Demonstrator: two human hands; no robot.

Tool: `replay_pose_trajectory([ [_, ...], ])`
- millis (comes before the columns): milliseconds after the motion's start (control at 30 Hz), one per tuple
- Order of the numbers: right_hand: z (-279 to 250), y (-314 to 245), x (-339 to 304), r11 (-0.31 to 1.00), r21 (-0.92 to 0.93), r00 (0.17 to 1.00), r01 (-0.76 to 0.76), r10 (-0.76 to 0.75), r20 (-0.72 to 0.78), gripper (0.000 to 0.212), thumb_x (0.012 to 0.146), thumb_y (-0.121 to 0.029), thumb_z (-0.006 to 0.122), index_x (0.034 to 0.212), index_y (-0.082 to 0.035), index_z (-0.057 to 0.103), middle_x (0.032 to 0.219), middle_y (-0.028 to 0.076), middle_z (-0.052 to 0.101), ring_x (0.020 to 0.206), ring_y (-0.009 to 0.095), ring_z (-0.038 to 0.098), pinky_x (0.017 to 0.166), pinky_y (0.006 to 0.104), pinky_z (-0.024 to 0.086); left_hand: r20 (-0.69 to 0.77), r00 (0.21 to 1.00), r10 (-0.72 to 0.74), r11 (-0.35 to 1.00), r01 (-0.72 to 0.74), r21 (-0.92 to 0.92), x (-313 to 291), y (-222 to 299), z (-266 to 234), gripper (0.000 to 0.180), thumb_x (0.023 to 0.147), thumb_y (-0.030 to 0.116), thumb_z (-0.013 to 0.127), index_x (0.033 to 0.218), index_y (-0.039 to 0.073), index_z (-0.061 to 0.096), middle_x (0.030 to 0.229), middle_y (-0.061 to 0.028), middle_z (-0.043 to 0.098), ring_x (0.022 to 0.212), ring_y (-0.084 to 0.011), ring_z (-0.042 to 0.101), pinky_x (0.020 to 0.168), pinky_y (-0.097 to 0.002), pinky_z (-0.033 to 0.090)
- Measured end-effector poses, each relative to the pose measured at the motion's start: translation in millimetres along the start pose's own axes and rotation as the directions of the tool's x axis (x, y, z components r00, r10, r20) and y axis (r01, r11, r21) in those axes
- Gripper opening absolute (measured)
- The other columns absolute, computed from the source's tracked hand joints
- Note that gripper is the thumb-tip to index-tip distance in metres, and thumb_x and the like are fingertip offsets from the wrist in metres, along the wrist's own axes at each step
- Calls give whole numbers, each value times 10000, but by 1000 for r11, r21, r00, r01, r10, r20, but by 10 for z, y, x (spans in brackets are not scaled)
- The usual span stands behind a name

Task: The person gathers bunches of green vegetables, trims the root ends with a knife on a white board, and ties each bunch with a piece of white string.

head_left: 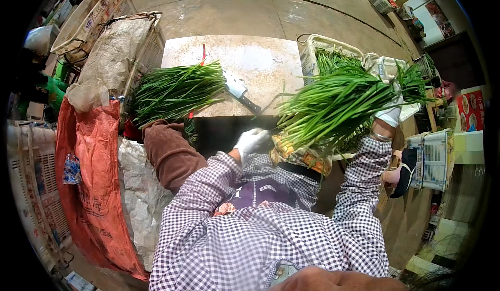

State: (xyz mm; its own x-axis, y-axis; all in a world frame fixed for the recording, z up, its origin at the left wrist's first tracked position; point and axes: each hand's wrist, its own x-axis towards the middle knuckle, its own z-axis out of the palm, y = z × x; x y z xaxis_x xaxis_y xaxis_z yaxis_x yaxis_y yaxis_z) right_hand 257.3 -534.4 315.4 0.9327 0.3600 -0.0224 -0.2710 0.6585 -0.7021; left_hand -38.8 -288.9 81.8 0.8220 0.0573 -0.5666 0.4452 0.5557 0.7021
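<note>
Where the bunch (333, 103) is: two o'clock, lifted, its blades fanning toward the dial's centre.
Right hand (391, 109): gloved, nearly three o'clock, clasping the bunch near its outer end; leaves hide some fingers.
Left hand (252, 140): gloved, at the centre, apart from the bunch, fingers curled; whether they pinch something thin, I cannot tell.
Step in hand: probably gathering and tidying the bunch.
Next move: likely calls for the left hand to steady the loose blades.
Board (265, 57): twelve o'clock, the knife (236, 86) lying on it.
Second bunch (177, 90): ten o'clock, across the board's left edge; a red strip (203, 53) shows beyond, perhaps running beneath.
Basket (309, 59): one o'clock, holding more greens (336, 62).
Sack (99, 187): between eight and nine.
</note>
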Motion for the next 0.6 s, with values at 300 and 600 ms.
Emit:
replay_pose_trajectory([
  [300,-119,231,150,999,-34,991,27,-31,-128,133,913,-147,584,939,-53,674,861,76,686,787,213,644,749,367,552,683,613,397,772,180,-610,41,-91,164,823,908,644,476,1525,158,230,1560,-69,280,1380,-267,346,1052,-541,367],
  [600,-120,439,78,994,-105,956,42,-71,-286,127,907,-160,598,922,-58,673,855,82,689,775,219,645,739,357,548,643,725,245,792,234,-565,-136,102,269,734,927,483,581,1510,155,279,1518,-86,359,1342,-253,405,1072,-449,372],
])
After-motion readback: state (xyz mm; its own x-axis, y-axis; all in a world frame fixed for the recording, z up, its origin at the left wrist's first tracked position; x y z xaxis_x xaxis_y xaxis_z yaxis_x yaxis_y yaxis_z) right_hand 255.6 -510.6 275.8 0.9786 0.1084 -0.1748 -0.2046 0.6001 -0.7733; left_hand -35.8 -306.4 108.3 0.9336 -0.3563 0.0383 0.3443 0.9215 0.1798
